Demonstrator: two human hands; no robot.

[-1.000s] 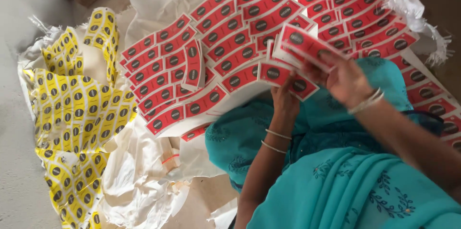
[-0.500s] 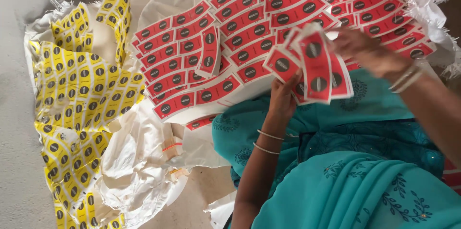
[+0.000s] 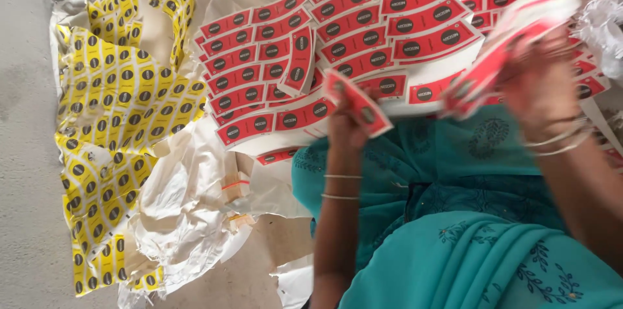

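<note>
Left fingers: left hand point(image 3: 347, 124) pinches one red label point(image 3: 358, 103), held up over the lap.
Right fingers: right hand point(image 3: 542, 92) is closed round a blurred stack of red labels point(image 3: 513, 43); the grip itself is too smeared to read.
Just beyond: rows of red labels point(image 3: 363, 30) lie overlapped on white sheeting point(image 3: 188, 205) spread on the floor point(image 3: 26, 153).
Further left: yellow label sheets point(image 3: 113, 121) lie crumpled, untouched.
Progress: a stack is gathered; by my reckoning most red labels are not yet picked up.
</note>
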